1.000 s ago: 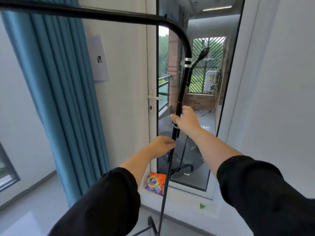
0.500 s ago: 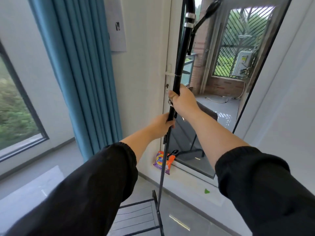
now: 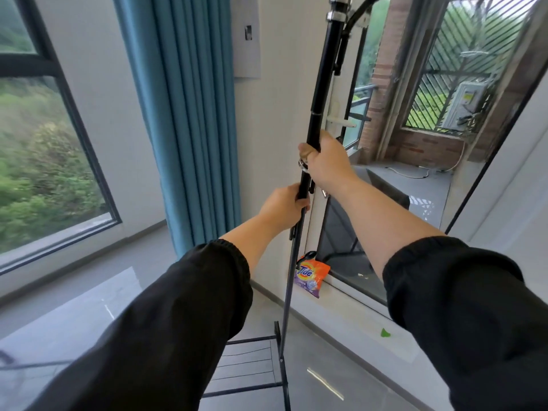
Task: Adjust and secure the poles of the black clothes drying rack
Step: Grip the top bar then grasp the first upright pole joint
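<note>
The black drying rack's upright pole (image 3: 321, 81) stands in front of me, its thick upper tube sliding over a thinner lower tube (image 3: 289, 286). My right hand (image 3: 326, 161) is wrapped around the thick tube just above a silver ring at the joint. Directly below it, my left hand (image 3: 283, 207) grips the pole at the black locking clamp. At floor level the pole joins the rack's black base frame (image 3: 252, 363). Silver collars and a side hook sit at the pole's top, partly out of view.
A blue curtain (image 3: 189, 120) hangs to the left of the pole, with a large window (image 3: 44, 143) further left. A glass balcony door (image 3: 385, 179) stands right behind the pole. An orange detergent bag (image 3: 311, 275) leans on the door sill.
The view has tilted down and left, so the rack's curved top bar has left the frame and the base shows. Both hands have kept their grip on the pole.
</note>
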`<state>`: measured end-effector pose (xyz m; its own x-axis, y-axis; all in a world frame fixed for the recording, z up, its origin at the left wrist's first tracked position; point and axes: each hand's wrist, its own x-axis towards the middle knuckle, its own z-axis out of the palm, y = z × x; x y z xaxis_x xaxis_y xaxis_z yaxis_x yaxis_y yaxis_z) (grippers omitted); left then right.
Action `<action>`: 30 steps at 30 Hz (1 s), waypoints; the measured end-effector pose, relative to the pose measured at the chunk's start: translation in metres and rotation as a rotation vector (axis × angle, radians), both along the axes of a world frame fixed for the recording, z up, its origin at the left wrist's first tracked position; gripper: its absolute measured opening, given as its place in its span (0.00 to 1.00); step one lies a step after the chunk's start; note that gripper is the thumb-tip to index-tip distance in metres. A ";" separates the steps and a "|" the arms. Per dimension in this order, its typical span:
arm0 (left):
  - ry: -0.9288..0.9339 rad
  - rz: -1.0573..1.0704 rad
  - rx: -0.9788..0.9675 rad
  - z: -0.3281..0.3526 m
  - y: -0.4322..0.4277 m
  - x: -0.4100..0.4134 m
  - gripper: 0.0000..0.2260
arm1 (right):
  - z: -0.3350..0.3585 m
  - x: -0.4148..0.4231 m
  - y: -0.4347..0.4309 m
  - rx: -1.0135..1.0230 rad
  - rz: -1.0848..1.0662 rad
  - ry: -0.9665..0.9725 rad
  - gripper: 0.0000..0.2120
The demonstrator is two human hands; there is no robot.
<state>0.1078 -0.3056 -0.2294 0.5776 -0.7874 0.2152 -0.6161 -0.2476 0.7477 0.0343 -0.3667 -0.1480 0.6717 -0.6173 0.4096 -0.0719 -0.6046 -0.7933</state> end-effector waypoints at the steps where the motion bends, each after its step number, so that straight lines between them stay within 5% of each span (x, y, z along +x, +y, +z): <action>1: -0.015 0.009 -0.001 0.001 0.006 0.004 0.05 | 0.001 0.005 0.005 -0.002 -0.002 0.001 0.09; 19: -0.062 0.133 0.018 0.002 0.109 0.100 0.06 | 0.002 0.104 0.103 0.015 0.104 -0.004 0.04; 30: -0.041 0.194 0.016 0.000 0.160 0.154 0.06 | 0.002 0.165 0.149 0.029 0.160 0.055 0.18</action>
<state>0.2620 -0.1452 -0.2290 0.7097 -0.6659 0.2302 -0.5856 -0.3759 0.7182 0.1995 -0.2181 -0.1462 0.7833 -0.5118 0.3528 -0.0204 -0.5885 -0.8082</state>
